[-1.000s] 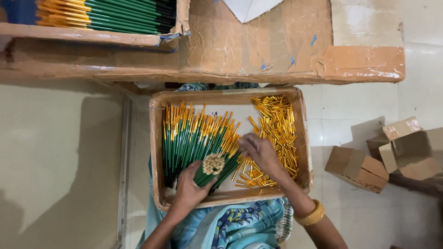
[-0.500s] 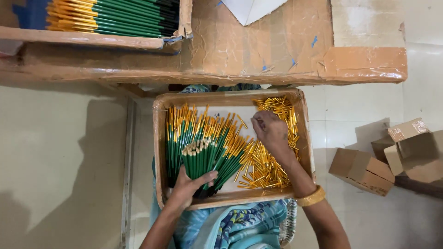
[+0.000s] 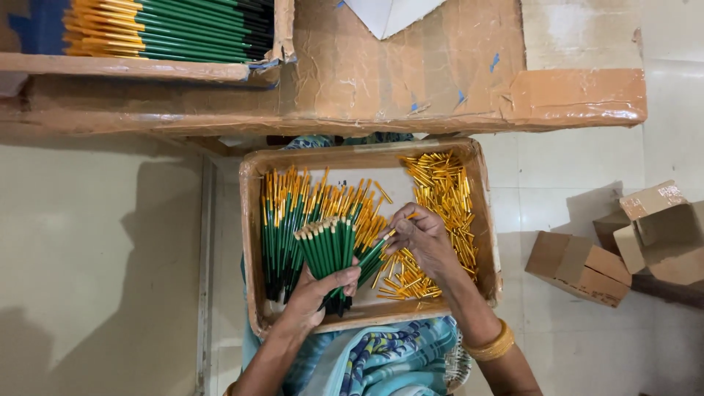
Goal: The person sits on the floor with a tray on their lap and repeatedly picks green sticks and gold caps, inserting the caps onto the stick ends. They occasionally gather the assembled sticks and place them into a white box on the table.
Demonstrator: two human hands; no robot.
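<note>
Small cardboard boxes (image 3: 579, 268) on tiled floor (image 3: 95, 279)

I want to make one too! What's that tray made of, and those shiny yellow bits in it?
The tray looks like brown cardboard, dull, with creased, taped edges. The yellow caps gleam like thin metal, though shiny plastic is possible. The left hand grips a bundle of green pencils, glossy painted, probably wood; the right hand pinches one cap.
</note>
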